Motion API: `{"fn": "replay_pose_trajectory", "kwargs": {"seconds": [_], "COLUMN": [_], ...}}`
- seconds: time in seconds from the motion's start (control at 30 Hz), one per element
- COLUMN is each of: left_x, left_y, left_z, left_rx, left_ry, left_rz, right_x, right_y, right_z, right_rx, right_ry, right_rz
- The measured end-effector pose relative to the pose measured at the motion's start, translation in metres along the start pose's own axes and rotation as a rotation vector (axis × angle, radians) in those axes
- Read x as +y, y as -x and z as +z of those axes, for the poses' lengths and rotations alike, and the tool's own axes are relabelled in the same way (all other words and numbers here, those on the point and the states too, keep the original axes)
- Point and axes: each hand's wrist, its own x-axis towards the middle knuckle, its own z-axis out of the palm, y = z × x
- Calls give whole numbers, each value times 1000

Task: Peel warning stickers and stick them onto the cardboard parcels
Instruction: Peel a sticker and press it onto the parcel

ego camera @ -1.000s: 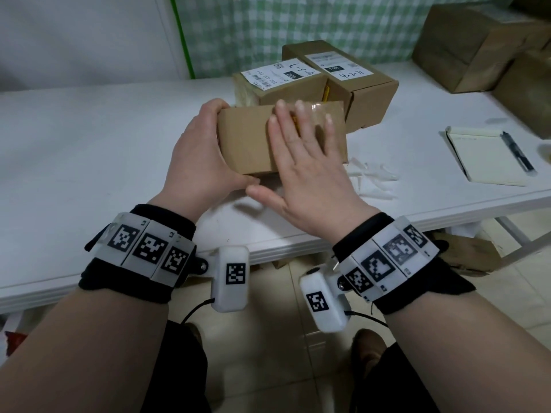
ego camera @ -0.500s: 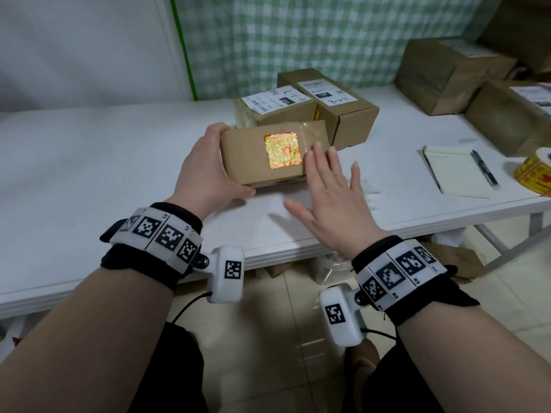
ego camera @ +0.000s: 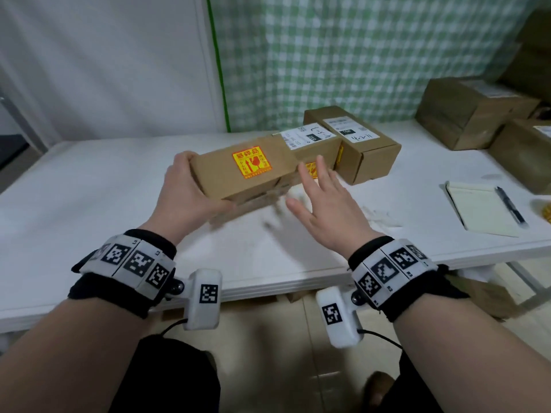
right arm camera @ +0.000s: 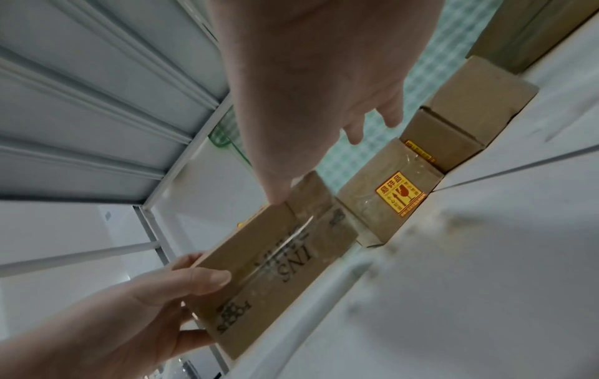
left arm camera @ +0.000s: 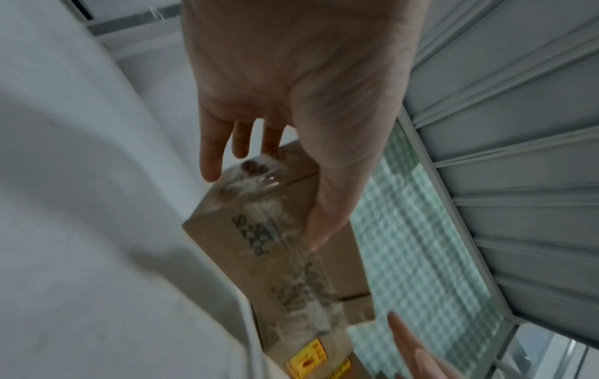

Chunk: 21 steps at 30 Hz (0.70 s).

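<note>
We see a white rectangular table (ego camera: 89, 204) carrying two brown cardboard parcels side by side, the nearer labelled parcel (ego camera: 310, 144) touching the farther labelled parcel (ego camera: 357, 144). To the right lie a pale yellow notepad (ego camera: 480, 210) with a black pen (ego camera: 510, 205) on it, and two larger brown cartons (ego camera: 468, 111) at the far corner. Thin white backing scraps (ego camera: 381, 217) lie near the front edge.

Stickered brown parcel (ego camera: 247, 174), held tilted

left hand (ego camera: 186, 193) grips box (ego camera: 238, 174) end | yellow sticker (ego camera: 252, 162) on top | right hand (ego camera: 325, 204) spread beside it
</note>
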Motion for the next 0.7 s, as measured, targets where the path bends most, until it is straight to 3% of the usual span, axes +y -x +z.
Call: {"fn": "replay_pose_trajectory", "kwargs": {"seconds": [0.13, 0.3, 0.53, 0.7], "left_x": [2, 22, 34, 32], "left_y": [-16, -39, -68, -86], "left_z": [-16, -5, 23, 33], "left_rx": [179, 241, 193, 139], "left_ry": [-4, -211, -382, -384], "left_rz": [-13, 48, 44, 77], "right_x": [-8, -9, 18, 31], "right_y": [-24, -53, -93, -136], "right_z": [-3, -11, -25, -34], "right_rx": [-53, -106, 41, -64], "right_ry": [-116, -132, -37, 131], "right_rz": [33, 108, 247, 257]}}
